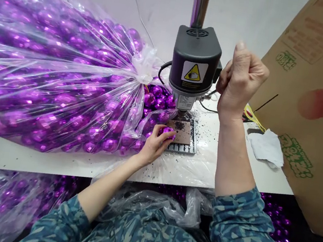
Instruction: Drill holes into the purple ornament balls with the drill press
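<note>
Between the thumb and fingers of my left hand (155, 143) is a shiny purple faceted ball (168, 132), held at the left edge of a brown board (184, 133). The board lies on the metal base (192, 149) of a drill press (196, 57), below its chuck. My right hand (241, 78) is raised beside the dark motor housing, its fingers curled in a fist by the machine's right side. Whatever lies inside that fist is hidden; a thin lever shows near it. Dark shavings are scattered over the board and around the base.
A large clear bag (63, 81) full of purple balls fills the left of the white table (35, 158). Loose purple balls (157, 98) lie behind the base. On the right are yellow-handled scissors (254, 117), a white cloth (267, 147) and a tall cardboard box (313, 108).
</note>
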A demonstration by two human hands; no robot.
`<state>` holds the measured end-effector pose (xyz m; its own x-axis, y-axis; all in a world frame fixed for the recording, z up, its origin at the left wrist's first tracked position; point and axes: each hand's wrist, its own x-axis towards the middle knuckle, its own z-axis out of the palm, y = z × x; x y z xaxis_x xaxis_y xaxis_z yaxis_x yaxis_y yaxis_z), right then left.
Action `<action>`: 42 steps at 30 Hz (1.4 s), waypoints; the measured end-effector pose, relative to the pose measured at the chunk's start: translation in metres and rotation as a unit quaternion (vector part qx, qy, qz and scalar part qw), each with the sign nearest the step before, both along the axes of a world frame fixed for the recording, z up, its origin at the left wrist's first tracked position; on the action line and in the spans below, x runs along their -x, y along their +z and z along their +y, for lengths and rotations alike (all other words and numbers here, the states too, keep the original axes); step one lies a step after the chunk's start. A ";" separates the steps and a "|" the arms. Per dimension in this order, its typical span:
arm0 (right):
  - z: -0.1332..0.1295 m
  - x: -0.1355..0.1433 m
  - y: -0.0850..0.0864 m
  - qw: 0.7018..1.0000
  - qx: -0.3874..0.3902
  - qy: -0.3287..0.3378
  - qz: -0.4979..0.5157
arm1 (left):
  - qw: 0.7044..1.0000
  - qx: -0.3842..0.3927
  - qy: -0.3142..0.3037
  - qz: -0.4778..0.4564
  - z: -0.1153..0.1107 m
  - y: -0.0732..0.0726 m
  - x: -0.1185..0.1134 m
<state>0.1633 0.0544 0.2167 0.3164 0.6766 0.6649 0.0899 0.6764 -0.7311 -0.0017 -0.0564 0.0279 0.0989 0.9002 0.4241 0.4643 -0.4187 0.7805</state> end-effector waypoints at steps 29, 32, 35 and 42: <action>-0.001 0.000 0.000 0.999 -0.047 0.011 0.014 | 0.810 0.344 -0.033 -0.473 0.047 0.001 -0.015; -0.001 -0.001 -0.001 1.000 -0.022 0.003 0.001 | 0.817 0.316 0.003 -0.482 0.061 0.005 -0.006; -0.002 -0.001 -0.001 1.000 -0.011 0.011 -0.007 | 0.806 0.265 0.027 -0.529 0.076 0.012 0.006; 0.007 -0.005 -0.004 0.998 -0.054 0.019 -0.017 | 0.839 0.137 0.059 -0.524 0.113 0.016 0.009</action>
<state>0.1686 0.0610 0.2122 0.2683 0.6114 0.7444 0.0868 0.7543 -0.6508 -0.0103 0.0570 0.0439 -0.2947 0.9556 -0.0013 -0.5105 -0.1563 0.8456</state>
